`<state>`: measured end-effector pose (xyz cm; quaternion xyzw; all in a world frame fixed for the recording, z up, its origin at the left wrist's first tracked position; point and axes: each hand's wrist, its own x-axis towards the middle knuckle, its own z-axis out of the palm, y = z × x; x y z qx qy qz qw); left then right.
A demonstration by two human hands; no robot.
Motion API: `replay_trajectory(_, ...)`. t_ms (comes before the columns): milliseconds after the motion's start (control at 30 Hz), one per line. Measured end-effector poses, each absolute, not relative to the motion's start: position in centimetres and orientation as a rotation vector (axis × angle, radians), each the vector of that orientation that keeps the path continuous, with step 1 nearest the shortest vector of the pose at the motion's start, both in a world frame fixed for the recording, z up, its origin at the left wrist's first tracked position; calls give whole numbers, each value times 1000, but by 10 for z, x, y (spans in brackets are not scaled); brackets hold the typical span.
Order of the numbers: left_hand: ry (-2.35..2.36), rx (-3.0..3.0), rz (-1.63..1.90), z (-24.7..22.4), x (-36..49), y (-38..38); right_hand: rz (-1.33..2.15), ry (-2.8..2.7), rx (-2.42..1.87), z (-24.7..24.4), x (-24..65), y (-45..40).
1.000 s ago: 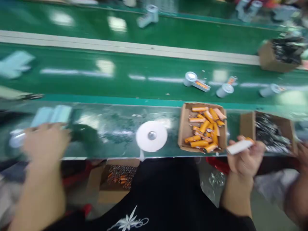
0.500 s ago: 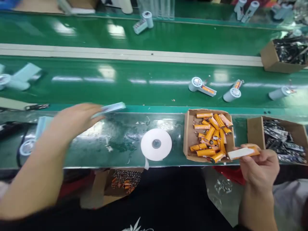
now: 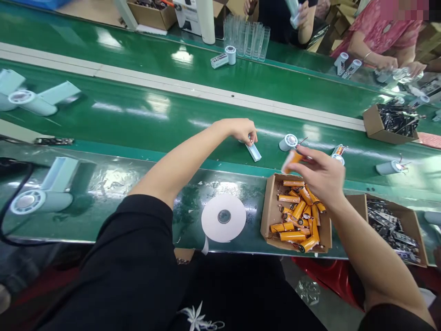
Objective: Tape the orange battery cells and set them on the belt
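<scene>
Over the belt, my left hand (image 3: 245, 131) has its fingers closed on a pale blue plastic casing (image 3: 254, 151), whose open trough points toward me. My fingers hide its far end. To the right, my right hand (image 3: 320, 172) pinches an orange battery (image 3: 292, 161) with a white strip on one side, slightly blurred. That hand is above the far edge of a cardboard box (image 3: 267, 214) of orange wired batteries (image 3: 298, 211). Just beyond the held battery stands a pale blue mini fan (image 3: 288, 142); my right hand covers part of it.
A roll of white tape (image 3: 213, 225) lies on the metal bench. Another fan (image 3: 44, 200) is at the left. At the right is a carton of dark metallic parts (image 3: 392, 230). More fans (image 3: 391, 168) rest on the green belt (image 3: 138, 124). Co-workers' hands (image 3: 386, 62) are across the line.
My left hand has moved right and forward onto the belt with the pale blue casing. My right hand has carried the battery forward and left, from beside the box to above it. The view has turned.
</scene>
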<state>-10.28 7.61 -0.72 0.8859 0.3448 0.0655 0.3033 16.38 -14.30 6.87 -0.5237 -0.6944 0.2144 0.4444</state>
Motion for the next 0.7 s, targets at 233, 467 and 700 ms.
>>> replay_trajectory(233, 1034, 2303, 382, -2, -98, 77, 409, -2342, -1547, 30, 107, -45)
replay_trajectory(467, 1120, 2282, 418, -7, -77, 72, 196, -2713, -1874, 34, 86, -47)
replay_trajectory(700, 1225, 2276, 405, -2, -69, 55, 342, -2675, -2011, 25, 74, -36)
